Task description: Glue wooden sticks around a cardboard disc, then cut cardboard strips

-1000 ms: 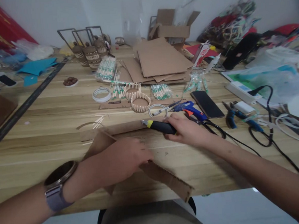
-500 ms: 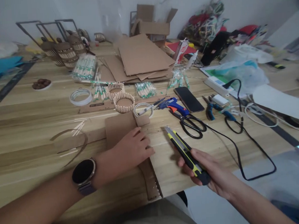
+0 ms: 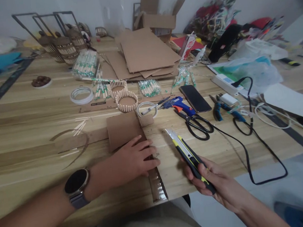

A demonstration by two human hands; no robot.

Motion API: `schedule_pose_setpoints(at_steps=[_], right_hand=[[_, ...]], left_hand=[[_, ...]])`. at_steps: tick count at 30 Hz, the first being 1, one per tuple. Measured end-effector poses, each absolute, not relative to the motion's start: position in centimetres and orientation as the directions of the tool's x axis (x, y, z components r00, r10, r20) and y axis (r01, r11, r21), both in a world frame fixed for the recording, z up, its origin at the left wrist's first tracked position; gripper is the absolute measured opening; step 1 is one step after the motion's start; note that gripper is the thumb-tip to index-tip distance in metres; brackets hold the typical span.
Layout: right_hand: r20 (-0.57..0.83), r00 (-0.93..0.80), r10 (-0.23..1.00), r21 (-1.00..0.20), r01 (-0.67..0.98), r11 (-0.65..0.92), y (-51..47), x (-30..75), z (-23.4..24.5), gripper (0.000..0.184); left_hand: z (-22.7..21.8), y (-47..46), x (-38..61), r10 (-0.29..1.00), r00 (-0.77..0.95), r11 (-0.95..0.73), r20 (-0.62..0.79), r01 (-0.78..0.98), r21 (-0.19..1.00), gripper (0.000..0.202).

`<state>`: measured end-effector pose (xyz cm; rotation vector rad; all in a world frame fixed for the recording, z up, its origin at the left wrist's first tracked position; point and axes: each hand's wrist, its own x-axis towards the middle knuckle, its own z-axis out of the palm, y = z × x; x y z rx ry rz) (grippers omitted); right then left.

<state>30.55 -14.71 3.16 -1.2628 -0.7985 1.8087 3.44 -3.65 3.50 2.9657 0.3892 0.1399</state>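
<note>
My left hand (image 3: 134, 159) lies flat, fingers spread, on a brown cardboard piece (image 3: 123, 129) that runs from mid-table to the front edge. A smartwatch (image 3: 76, 184) is on that wrist. My right hand (image 3: 213, 183) is closed round a black and yellow utility knife (image 3: 188, 154), held above the table's front edge, its blade end pointing away toward the cardboard's right side.
Black scissors (image 3: 197, 125), a blue glue gun (image 3: 178, 104), a phone (image 3: 195, 98), pliers (image 3: 217, 109) and a black cable (image 3: 247, 148) lie to the right. Wooden-stick rings (image 3: 126, 101), tape rolls (image 3: 81, 95), a cardboard stack (image 3: 147, 55) and small baskets (image 3: 64, 48) sit further back.
My right hand has pulled the knife from the far side of the cardboard back to the front edge. The cardboard has turned lengthwise under my left hand. The camera shifted right.
</note>
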Motion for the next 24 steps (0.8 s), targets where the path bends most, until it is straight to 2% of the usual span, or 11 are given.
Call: schedule_pose_setpoints(at_steps=[3, 5, 7, 9, 12, 15, 18, 21, 24], right_hand=[[-0.425, -0.191, 0.885, -0.874, -0.166, -0.456, -14.9, 31.1, 3.2, 0.044], [-0.352, -0.156, 0.923, -0.935, 0.021, -0.354, -15.6, 32.0, 3.2, 0.041], [-0.221, -0.128, 0.967, -0.939, 0.295, -0.176, -16.8, 33.0, 3.3, 0.038], [-0.063, -0.149, 0.987, -0.851, 0.525, 0.025, -18.3, 33.9, 3.5, 0.043], [0.086, -0.232, 0.969, -0.667, 0.709, 0.229, -20.4, 34.7, 3.7, 0.05], [0.062, -0.265, 0.962, -0.555, 0.792, 0.254, -21.9, 34.9, 3.8, 0.057], [0.004, -0.28, 0.96, -0.54, 0.807, 0.237, -22.8, 34.6, 3.6, 0.063], [-0.002, -0.285, 0.959, -0.525, 0.817, 0.241, -23.3, 33.7, 3.3, 0.067], [0.013, -0.297, 0.955, -0.498, 0.826, 0.264, -23.3, 32.7, 3.4, 0.067]], left_hand=[[3.4, -3.6, 3.9, 0.289, 0.955, -0.951, 0.075, 0.277, 0.138, 0.038], [3.3, -3.6, 4.4, 0.3, 0.949, -0.95, 0.094, 0.288, 0.116, 0.038], [3.2, -3.7, 5.0, 0.305, 0.945, -0.951, 0.115, 0.296, 0.087, 0.035], [3.2, -3.9, 5.6, 0.323, 0.939, -0.946, 0.12, 0.318, 0.059, 0.035], [3.0, -4.3, 6.2, 0.368, 0.923, -0.929, 0.116, 0.369, 0.01, 0.035], [2.3, -5.0, 5.9, 0.376, 0.914, -0.923, 0.154, 0.385, -0.029, 0.03], [1.7, -5.5, 5.5, 0.333, 0.916, -0.937, 0.223, 0.348, -0.029, 0.026], [1.7, -5.0, 5.2, 0.338, 0.919, -0.941, 0.205, 0.334, 0.057, 0.025], [2.3, -3.7, 4.6, 0.398, 0.905, -0.914, 0.151, 0.377, 0.15, 0.02]])
